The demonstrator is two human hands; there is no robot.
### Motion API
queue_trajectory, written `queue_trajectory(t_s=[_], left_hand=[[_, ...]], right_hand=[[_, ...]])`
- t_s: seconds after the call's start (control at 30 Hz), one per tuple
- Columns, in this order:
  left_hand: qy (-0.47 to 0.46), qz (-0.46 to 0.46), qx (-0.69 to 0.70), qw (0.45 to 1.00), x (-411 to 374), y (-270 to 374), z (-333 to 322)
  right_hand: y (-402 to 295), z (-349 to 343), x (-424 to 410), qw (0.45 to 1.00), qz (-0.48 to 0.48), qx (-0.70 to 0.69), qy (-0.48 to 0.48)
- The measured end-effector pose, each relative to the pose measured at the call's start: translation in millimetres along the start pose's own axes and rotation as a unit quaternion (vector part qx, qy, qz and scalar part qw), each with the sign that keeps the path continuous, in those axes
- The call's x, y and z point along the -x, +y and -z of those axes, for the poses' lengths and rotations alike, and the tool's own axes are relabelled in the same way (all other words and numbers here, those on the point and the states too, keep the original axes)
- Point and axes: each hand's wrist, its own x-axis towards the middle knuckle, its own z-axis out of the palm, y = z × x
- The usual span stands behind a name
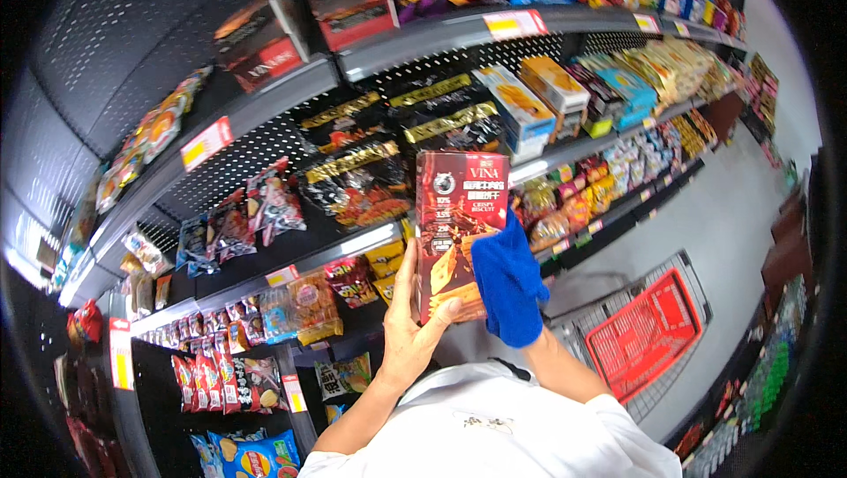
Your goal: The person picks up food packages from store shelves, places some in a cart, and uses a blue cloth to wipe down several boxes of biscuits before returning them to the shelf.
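Observation:
A dark red box of crispy biscuits (450, 213), branded VINA, is upright before my chest with its printed front towards me. My left hand (413, 332) grips its lower left side, thumb on the front and fingers along the edge. A blue cloth (508, 283) covers my right hand (529, 338), so its fingers are hidden. The cloth lies against the lower right of the box, overlapping part of its front.
Black perforated shelves carry black snack bags (357, 180), biscuit cartons (516, 111) and chip bags (255, 455). Two dark red boxes (351, 5) stand higher up. A shopping cart (645, 336) with a red panel is on the grey floor to the right. Price tags (206, 142) line the shelf edges.

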Motion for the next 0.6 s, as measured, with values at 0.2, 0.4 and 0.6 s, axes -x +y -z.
queue_trajectory(t_s=[0.2,0.4,0.6], left_hand=[[-0.069,0.029,-0.031,0.997,4,-8,-12],[-0.100,0.045,-0.051,0.993,1,-6,-17],[-0.107,0.000,-0.174,0.979,-8,-3,-16]], right_hand=[[-19,24,-40,0.994,0.053,-0.086,0.030],[-12,59,-49,0.961,0.174,0.192,0.094],[-42,35,-24,0.781,0.216,0.585,0.045]])
